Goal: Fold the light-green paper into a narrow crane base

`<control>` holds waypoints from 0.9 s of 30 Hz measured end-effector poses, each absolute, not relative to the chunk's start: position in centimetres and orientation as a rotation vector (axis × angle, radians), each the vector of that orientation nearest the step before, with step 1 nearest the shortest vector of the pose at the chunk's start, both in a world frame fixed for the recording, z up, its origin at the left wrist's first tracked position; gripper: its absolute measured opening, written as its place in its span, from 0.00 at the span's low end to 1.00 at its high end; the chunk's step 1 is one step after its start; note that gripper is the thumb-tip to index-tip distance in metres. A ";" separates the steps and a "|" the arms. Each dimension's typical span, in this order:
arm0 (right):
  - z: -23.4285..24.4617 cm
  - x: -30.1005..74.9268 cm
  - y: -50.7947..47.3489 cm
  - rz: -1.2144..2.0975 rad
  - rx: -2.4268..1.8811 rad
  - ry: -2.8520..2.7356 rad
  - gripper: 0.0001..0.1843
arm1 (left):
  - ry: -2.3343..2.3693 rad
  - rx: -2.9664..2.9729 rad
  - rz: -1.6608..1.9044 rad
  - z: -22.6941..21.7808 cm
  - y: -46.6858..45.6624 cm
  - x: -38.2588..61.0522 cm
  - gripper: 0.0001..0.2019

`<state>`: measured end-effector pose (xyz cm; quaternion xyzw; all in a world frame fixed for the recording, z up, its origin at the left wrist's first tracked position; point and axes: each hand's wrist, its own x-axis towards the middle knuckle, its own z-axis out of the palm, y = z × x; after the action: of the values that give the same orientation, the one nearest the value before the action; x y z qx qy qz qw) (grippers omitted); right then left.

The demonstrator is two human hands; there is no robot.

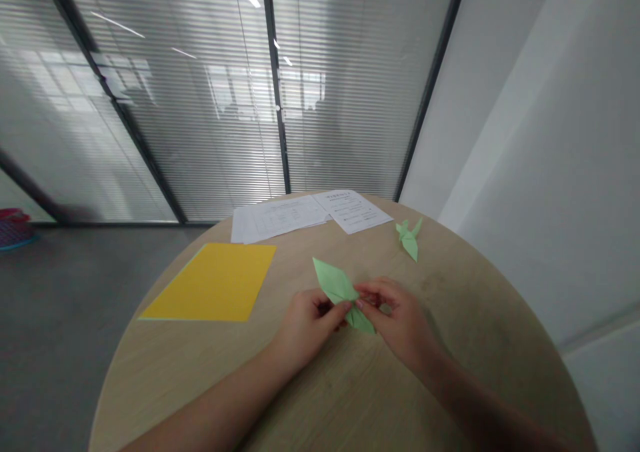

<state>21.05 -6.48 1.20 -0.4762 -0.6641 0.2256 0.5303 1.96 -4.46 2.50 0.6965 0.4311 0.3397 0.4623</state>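
Above the middle of the table, a folded piece of light green origami paper is held between my two hands. It has a long pointed flap toward the upper left and a shorter point at the lower right. My left hand pinches it at the near left, thumb on top. My right hand grips its right side with thumb and fingers together; part of the fold is hidden there. Farther off to the right lies a finished-looking green paper crane, touched by neither hand.
A stack of yellow paper lies at the table's left, a green edge showing beneath. Printed white sheets rest at the far edge. The round wooden table stands near a white wall and glass panels with blinds. A red-and-blue basket is on the floor.
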 end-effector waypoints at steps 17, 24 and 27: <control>1.2 20.9 -6.6 0.668 -1.146 -1.570 0.07 | 1.164 1.799 0.873 2.3 -4.3 1.8 0.17; 1.2 20.8 -6.7 0.660 -1.164 -1.552 0.05 | 1.171 1.781 0.867 2.4 -4.2 1.9 0.17; 1.2 20.7 -6.7 0.681 -1.181 -1.550 0.05 | 1.172 1.780 0.863 2.3 -4.2 1.9 0.17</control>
<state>20.73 -6.67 1.24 -0.4913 -0.6444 0.2832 0.5131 1.93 -4.18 2.34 0.7066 0.4651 0.3424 0.4087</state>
